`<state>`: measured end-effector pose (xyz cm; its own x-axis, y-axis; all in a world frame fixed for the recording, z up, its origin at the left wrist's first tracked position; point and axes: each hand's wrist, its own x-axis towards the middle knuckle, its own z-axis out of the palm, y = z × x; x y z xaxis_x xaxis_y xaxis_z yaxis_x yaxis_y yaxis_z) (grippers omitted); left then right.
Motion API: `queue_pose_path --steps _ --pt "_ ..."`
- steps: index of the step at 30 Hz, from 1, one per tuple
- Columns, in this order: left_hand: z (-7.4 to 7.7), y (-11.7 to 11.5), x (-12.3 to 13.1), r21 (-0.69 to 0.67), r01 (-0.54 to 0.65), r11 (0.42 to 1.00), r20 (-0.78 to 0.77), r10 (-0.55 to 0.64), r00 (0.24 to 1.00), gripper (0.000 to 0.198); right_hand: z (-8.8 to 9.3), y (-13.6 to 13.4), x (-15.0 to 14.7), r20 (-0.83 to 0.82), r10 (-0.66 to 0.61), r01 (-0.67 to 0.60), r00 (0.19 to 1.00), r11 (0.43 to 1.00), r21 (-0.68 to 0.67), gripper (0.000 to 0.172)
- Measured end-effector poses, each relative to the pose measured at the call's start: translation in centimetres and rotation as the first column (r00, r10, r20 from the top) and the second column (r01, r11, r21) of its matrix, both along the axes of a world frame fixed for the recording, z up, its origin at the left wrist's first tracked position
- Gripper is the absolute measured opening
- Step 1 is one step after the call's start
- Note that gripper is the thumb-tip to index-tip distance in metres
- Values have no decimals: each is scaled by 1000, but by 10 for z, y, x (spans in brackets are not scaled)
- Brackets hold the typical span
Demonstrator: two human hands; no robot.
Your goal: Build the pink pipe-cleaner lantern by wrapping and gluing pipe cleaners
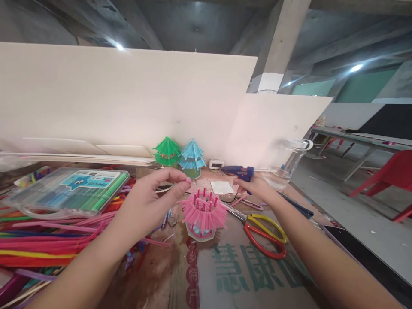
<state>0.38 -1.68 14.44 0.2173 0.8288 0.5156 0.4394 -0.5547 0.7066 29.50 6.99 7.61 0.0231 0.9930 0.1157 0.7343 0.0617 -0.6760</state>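
Between the thumb and forefinger of my left hand (156, 193) is a small pink piece (188, 180), too small to make out fully. My right hand (259, 186) is closed around the handle of a dark blue hot glue gun (238, 171), its nozzle pointing left. Below and between both hands stands a small model pavilion (204, 214) with a fringed pink pipe-cleaner roof. Several short pink posts rise in a ring from that roof. Farther back are a green pavilion model (167, 150) and a light blue one (192, 155), each with tiered roofs.
Scissors (262, 234) with red and yellow handles lie right of the pink model on cardboard (244, 279). Pipe cleaners (41, 244) and a marker case (67, 191) crowd the left. A clear plastic jug (288, 163), white card (222, 187) and phone-like black slab (363, 262) are also here.
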Motion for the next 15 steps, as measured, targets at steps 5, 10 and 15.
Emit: queue_pose_path --steps 5,10,15 --pt "-1 14 9 74 -39 997 -273 58 960 18 29 -40 -2 -263 144 -132 954 989 65 37" --pt "-6 21 11 100 -12 995 -283 40 958 16 31 -67 -8 -313 253 -222 915 966 134 46" --pt "-20 27 7 177 150 973 -375 -74 924 28 23 -77 -3 -211 276 -226 938 945 236 48"
